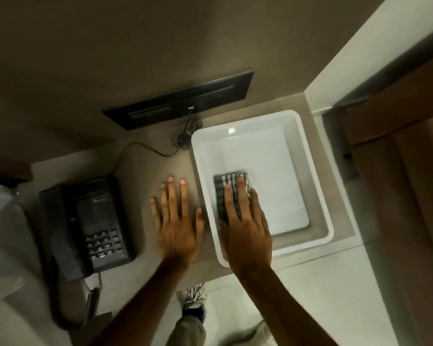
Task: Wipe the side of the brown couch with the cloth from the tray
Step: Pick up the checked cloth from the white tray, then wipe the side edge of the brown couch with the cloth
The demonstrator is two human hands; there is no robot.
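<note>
The white rectangular plastic tray (pixel 318 196) stands on a grey-brown counter (pixel 145 166), and the folded dark checked cloth (pixel 223 193) lies flat on the tray floor, in the near-left part of it, close to the left wall. The cloth is longer than it is wide, and its long axis runs away from the person, nearly parallel to this left wall. The right hand (pixel 245 221) is directly above the cloth, palm down, with the fingers (pixel 240 191) spread along the same axis and resting on the fabric; it is not closed around the cloth, so I judge that the grasp is not yet made. The left hand (pixel 178 221) is just outside the left wall of the tray, flat and open on the counter, holding nothing. The right hand is clearly the nearer one, so the picking should fall to it: the fingers need only to curl and pinch the fabric. The brown couch (pixel 410 171) is to the right of the tray, beyond a pale floor strip, so the cloth must then travel rightwards. A black desk telephone (pixel 95 226) sits to the left of the tray.
</note>
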